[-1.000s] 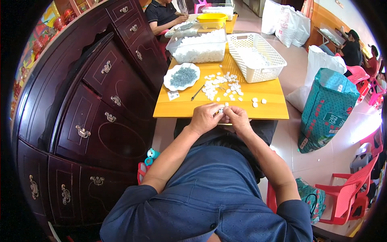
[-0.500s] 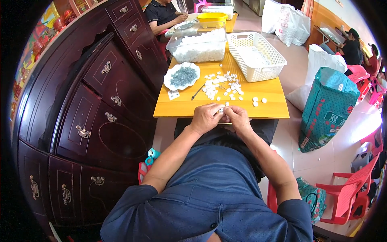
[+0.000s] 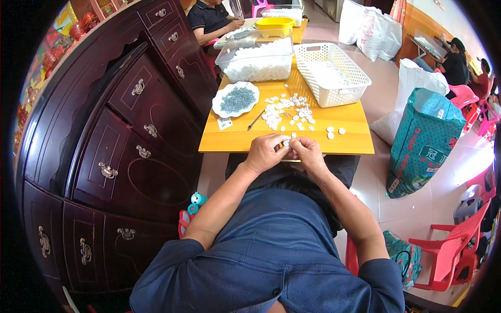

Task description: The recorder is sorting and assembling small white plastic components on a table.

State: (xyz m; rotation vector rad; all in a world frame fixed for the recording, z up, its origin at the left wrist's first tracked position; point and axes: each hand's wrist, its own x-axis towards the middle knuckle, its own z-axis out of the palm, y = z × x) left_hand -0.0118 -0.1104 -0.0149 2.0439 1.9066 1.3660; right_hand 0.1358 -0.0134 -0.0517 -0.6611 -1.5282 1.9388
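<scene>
At the near edge of the yellow table (image 3: 344, 143), my left hand (image 3: 264, 153) and my right hand (image 3: 309, 153) meet, fingers closed in a pinch. Between the fingertips shows a small white plastic piece (image 3: 286, 143), held by both hands and partly covered by them. Just beyond lies a loose white piece (image 3: 294, 135). A heap of similar white pieces (image 3: 274, 116) spreads over the middle of the table, with a thin dark rod-like tool (image 3: 255, 120) to its left. The scalloped white plate (image 3: 216, 107) at left bears many tiny grey-blue parts (image 3: 237, 99).
Behind the heap stand a clear bin (image 3: 282, 72) of white pieces and a cream perforated basket (image 3: 342, 97). A dark wooden cabinet (image 3: 156, 172) flanks my left. To the right are a green sack (image 3: 425, 141) and a red chair (image 3: 451, 245). Another person (image 3: 214, 21) sits beyond the table.
Almost nothing differs. The fingertips have shifted slightly around the small white piece, and both hands stay at the table's near edge.
</scene>
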